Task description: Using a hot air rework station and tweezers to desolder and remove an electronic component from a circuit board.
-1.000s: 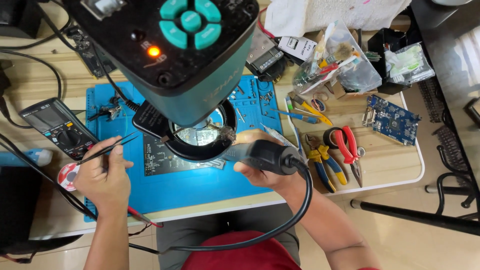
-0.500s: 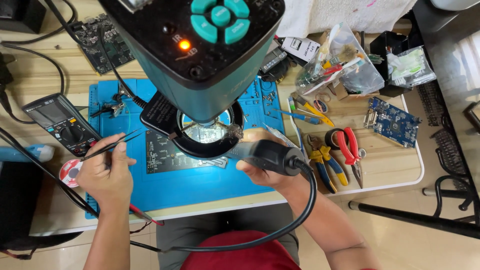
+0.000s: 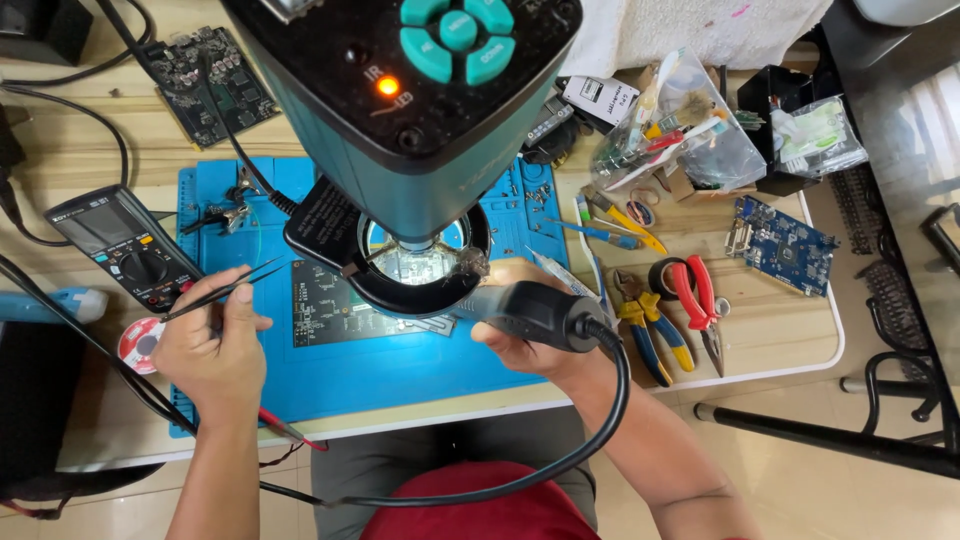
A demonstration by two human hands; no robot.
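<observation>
My left hand grips black tweezers whose tips point right, toward a dark circuit board lying on the blue work mat. My right hand holds a black hot-air handle with a thick black cable; its nozzle points left under the ring light of a teal microscope head. The microscope hides the board's upper part.
A multimeter lies left of the mat, a solder spool beside my left hand. Pliers and cutters, a small blue board, a bag of tools sit right. Another board lies at back left.
The view has shifted a little, so the microscope head sits further right and higher in frame. Both hands hold about the same pose over the board.
</observation>
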